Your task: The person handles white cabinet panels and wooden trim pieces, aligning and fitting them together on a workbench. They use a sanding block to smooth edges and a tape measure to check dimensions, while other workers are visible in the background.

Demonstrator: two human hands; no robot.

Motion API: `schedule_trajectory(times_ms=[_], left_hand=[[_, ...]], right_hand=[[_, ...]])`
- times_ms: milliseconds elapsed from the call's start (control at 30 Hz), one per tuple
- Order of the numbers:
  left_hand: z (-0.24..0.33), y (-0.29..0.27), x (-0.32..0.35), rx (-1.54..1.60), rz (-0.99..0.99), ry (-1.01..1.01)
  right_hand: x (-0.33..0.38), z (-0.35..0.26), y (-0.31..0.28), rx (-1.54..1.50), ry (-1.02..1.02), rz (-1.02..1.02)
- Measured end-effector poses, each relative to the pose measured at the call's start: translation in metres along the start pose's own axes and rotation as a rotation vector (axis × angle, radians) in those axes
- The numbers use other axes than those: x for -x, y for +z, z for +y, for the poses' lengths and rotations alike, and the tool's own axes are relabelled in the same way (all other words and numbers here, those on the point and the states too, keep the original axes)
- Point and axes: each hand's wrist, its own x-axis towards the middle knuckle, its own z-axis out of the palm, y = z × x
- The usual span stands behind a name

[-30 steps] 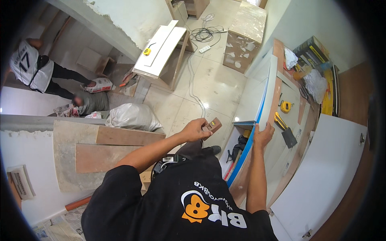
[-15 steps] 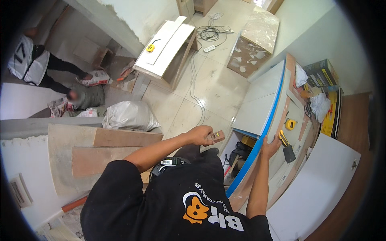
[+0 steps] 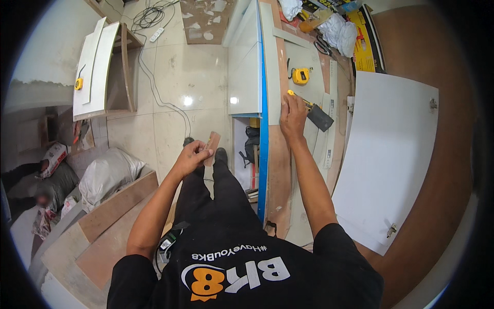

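Note:
My left hand (image 3: 194,157) pinches a small flat reddish-brown piece of wood (image 3: 211,147) above the floor, in front of my legs. My right hand (image 3: 293,117) rests on the worktop (image 3: 280,170) of a low cabinet, its fingers stretched forward. Close against those fingertips lies a yellow-handled cutter (image 3: 310,106); whether they touch it I cannot tell. Beside it is a dark flat rectangular piece (image 3: 320,119). Farther back on the worktop sits a yellow tape measure (image 3: 300,76).
A white door panel (image 3: 388,154) with hinges leans at the right. Scissors (image 3: 323,45) and crumpled white plastic (image 3: 339,33) lie at the back. Cables (image 3: 154,18) and a power strip (image 3: 157,35) cross the floor. A white-topped cabinet (image 3: 98,67) stands left, near another person's hands.
My view has swung to the right, so the worktop appears nearer the middle. My left hand still holds the wood piece, now turned more upright. My right hand stays by the cutter.

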Motion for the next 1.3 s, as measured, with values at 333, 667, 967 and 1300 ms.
schedule_trajectory(times_ms=[333, 667, 967, 1300], left_hand=[[0.021, 0.15, -0.088, 0.503, 0.15, 0.294], [0.051, 0.201, -0.135, 0.332, 0.359, 0.497], [0.046, 0.211, -0.136, 0.28, 0.388, 0.546], [0.036, 0.218, -0.13, 0.318, 0.454, 0.558]], right_hand=[[-0.019, 0.023, 0.026, 0.212, -0.222, -0.106], [-0.016, 0.029, 0.028, 0.044, -0.163, -0.029], [-0.01, 0.038, 0.037, -0.066, -0.172, 0.078], [-0.009, 0.043, 0.047, 0.04, -0.21, 0.113]])
